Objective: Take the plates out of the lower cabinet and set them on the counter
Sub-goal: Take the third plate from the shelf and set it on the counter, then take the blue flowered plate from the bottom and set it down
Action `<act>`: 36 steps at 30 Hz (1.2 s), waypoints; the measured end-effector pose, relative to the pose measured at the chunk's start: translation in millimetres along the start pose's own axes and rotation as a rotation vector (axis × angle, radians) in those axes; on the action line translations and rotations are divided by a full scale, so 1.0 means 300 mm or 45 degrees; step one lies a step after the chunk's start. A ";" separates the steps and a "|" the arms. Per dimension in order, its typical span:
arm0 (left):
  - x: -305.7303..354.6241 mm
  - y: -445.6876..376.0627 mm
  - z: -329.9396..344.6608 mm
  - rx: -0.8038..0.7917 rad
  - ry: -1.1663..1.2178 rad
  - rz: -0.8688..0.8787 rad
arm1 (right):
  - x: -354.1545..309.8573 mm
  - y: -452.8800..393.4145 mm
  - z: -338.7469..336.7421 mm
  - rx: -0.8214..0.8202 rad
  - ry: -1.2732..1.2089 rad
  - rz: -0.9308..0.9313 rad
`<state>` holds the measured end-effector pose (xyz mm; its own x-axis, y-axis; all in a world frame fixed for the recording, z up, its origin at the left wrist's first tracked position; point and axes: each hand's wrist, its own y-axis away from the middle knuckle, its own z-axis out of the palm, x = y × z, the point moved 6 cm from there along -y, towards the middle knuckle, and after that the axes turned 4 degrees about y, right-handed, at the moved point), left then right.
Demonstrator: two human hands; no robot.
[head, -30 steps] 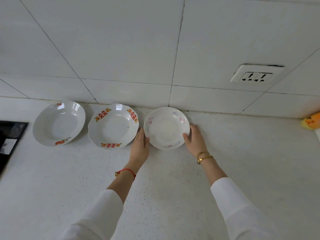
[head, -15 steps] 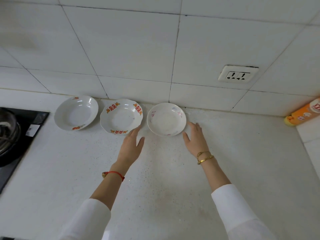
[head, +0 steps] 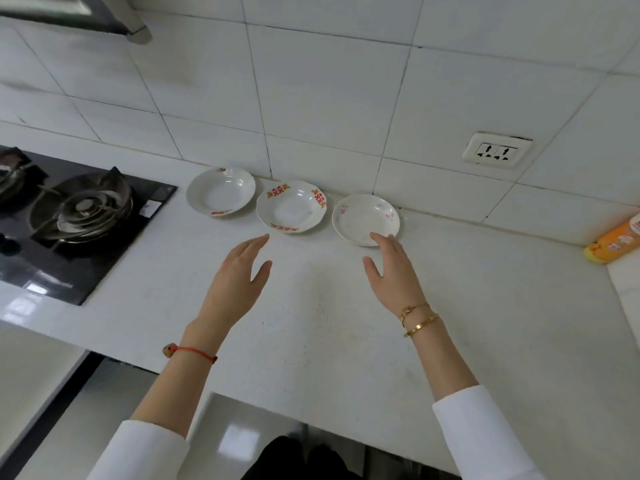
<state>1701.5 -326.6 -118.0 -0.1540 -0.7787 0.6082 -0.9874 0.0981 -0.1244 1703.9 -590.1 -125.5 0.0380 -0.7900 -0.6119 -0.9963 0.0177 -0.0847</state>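
Gas stove (head: 79, 216) at nine o'clock; three plates (head: 291, 206) line the white counter (head: 311, 323) at twelve, against the tiled wall. Left hand (head: 235, 282) hovers spread and empty, right hand (head: 394, 275) equally open, fingertips overlapping the rightmost plate (head: 363, 216). Orange bottle (head: 614, 242) lies at three o'clock.

hands (head: 311, 275) now off plate (head: 363, 216)

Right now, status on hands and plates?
Left hand open, right hand open, both empty. Three white ceramic plates on white counter. Nothing obstructing.
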 end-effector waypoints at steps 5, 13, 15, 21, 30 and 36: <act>-0.039 0.176 -0.117 0.087 0.016 0.003 | -0.127 0.103 0.030 -0.046 0.015 -0.095; -0.176 0.447 -0.293 0.158 -0.004 -0.044 | -0.343 0.289 0.115 -0.097 0.007 -0.185; -0.223 0.525 -0.341 0.159 -0.002 -0.053 | -0.398 0.350 0.152 -0.109 0.004 -0.197; -0.383 0.792 -0.487 0.141 -0.016 -0.074 | -0.559 0.574 0.288 -0.055 0.009 -0.195; -0.551 1.144 -0.650 0.085 -0.056 -0.034 | -0.755 0.935 0.490 -0.070 0.015 -0.148; -0.607 1.271 -0.698 0.090 -0.052 -0.069 | -0.821 1.055 0.538 -0.099 0.023 -0.169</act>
<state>1345.4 -17.5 -112.0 -0.0974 -0.8065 0.5832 -0.9889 0.0123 -0.1481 1391.7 -291.1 -128.6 0.1691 -0.7933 -0.5849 -0.9856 -0.1346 -0.1024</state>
